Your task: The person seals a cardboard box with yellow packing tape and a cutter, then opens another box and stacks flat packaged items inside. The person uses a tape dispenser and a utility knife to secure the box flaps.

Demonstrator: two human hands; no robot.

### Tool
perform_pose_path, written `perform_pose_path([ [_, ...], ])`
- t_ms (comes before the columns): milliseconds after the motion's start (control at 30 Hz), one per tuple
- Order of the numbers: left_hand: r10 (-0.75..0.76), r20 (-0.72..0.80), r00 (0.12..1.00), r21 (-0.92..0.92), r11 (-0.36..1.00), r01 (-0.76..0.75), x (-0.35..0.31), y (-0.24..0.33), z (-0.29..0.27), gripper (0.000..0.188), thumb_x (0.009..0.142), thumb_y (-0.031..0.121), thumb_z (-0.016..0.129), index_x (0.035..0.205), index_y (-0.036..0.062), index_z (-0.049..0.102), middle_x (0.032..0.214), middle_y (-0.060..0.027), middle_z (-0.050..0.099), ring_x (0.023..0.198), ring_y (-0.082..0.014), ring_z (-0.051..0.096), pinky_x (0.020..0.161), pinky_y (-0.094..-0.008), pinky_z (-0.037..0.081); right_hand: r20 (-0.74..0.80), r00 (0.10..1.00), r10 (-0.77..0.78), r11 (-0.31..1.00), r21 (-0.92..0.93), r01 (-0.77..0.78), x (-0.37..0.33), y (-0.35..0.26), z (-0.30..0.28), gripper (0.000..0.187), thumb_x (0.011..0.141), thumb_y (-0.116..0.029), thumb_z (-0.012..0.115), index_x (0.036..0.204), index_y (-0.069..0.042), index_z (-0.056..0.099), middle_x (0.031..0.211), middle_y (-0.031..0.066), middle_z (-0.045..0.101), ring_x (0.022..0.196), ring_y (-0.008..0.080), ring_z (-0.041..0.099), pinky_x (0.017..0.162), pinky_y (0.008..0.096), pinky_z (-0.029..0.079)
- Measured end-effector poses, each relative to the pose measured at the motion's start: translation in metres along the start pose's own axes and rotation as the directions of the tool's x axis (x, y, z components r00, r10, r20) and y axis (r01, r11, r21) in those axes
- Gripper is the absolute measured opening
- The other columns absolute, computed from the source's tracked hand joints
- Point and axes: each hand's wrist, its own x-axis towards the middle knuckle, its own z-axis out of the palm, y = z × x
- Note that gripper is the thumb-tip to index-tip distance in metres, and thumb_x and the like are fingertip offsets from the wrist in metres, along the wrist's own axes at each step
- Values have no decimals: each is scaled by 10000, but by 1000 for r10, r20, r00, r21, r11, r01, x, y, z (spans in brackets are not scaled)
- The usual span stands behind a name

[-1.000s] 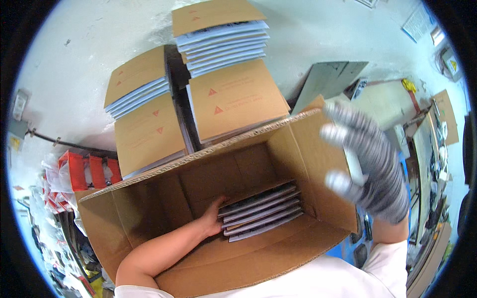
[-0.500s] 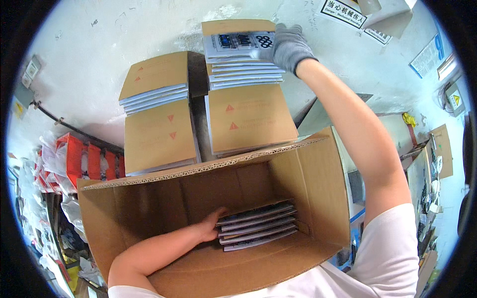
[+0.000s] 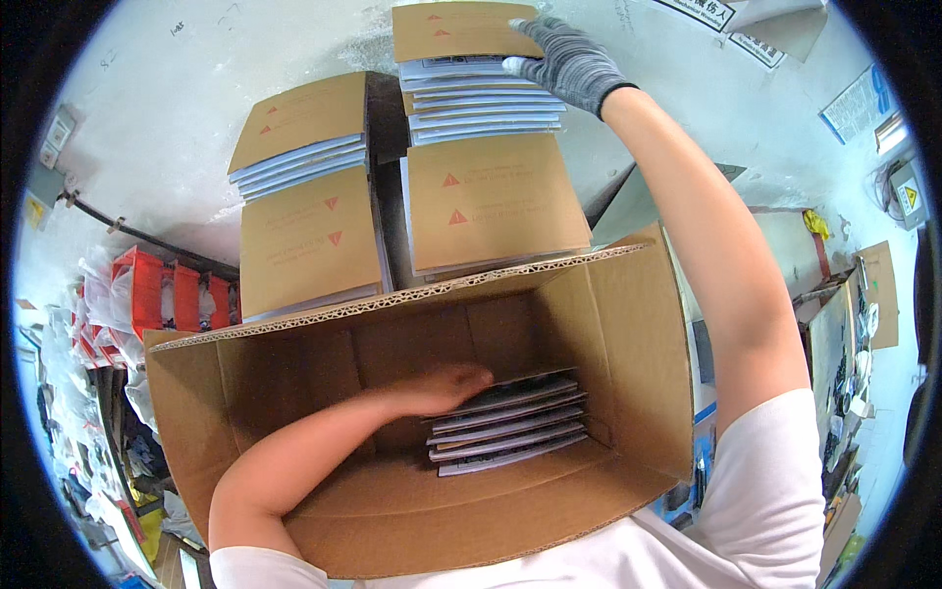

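Observation:
My right hand (image 3: 574, 67), in a grey knit glove, is at the top of the right-hand stack. Its fingers lie over the brown face of the top cardboard-backed pack (image 3: 461, 31) and its thumb is at the lower edge, gripping the right corner. My bare left hand (image 3: 456, 385) reaches into a large open carton (image 3: 643, 344), closed, at the back left corner of a row of thin flat packs (image 3: 510, 442). What its fingers hold there is hidden. These packs stand on edge, showing white and dark edges.
Beyond the carton, a second stack of brown-faced packs (image 3: 304, 231) stands left of the right-hand stack (image 3: 496, 201), a dark gap between them. Red bins (image 3: 147, 294) with clear bags are at the left. A pale wall (image 3: 226, 49) rises behind.
My left hand has moved from the row's left end up to its back corner. The top pack on the right stack now shows brown cardboard, where a white sheet with black parts showed before.

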Motion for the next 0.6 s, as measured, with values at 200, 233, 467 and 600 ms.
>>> perform_pose_path([
  [200,608,-453,652,610,745,-271,-80,140,-39,348,945,308,551,1147,32,611,1053,-137,665,914,-265,658,784,-348,537,283,823,492,784,267,-561,16,14,-9,638,926,-586,428,1188,-27,591,1063,202,651,1004,320,594,909,405,444],
  [233,653,-499,571,599,735,-318,-92,161,-58,310,948,278,554,1116,28,626,993,-118,683,883,-232,657,785,-331,531,358,752,553,691,307,-654,10,33,-1,642,924,-583,438,1222,-31,575,1122,194,638,1052,302,583,912,409,443],
  [467,406,-897,173,324,873,-366,-121,137,-196,341,954,277,515,1172,33,611,1108,-90,642,1045,-170,583,940,-305,435,547,545,636,367,407,-836,0,5,6,729,886,-601,519,1349,-39,482,1334,159,522,1200,289,492,991,441,397],
  [600,324,-902,286,235,923,-305,-102,144,-213,480,927,368,562,1255,18,555,1216,-117,601,1157,-199,544,1039,-354,382,598,579,553,465,355,-811,-1,32,18,768,874,-617,521,1384,-49,438,1413,158,449,1258,305,445,1025,456,376],
])
